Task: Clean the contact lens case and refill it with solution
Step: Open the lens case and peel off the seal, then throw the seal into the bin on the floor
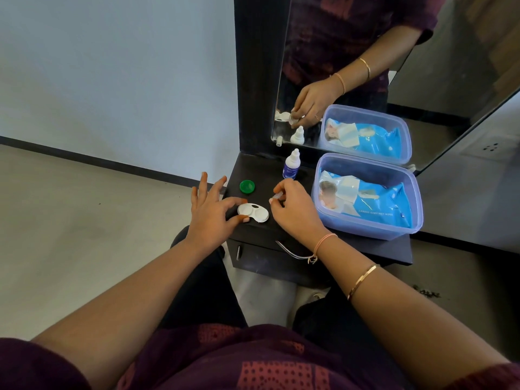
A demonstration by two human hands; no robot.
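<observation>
A home dressing corner: a dark vanity table (365,246) under a wall mirror (422,66), tiled floor (70,220) beside.

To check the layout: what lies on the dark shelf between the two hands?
In the head view, the white lens case lies there. The left hand grips its left end; the right hand, just right of it, pinches a small clear piece.

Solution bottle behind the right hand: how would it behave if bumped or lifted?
The solution bottle is tall and narrow on a small base, so a bump from the right hand would probably tip it rather than slide it. Small and plastic-looking, it is likely light. Lying down, its round body could roll on the smooth table.
</observation>
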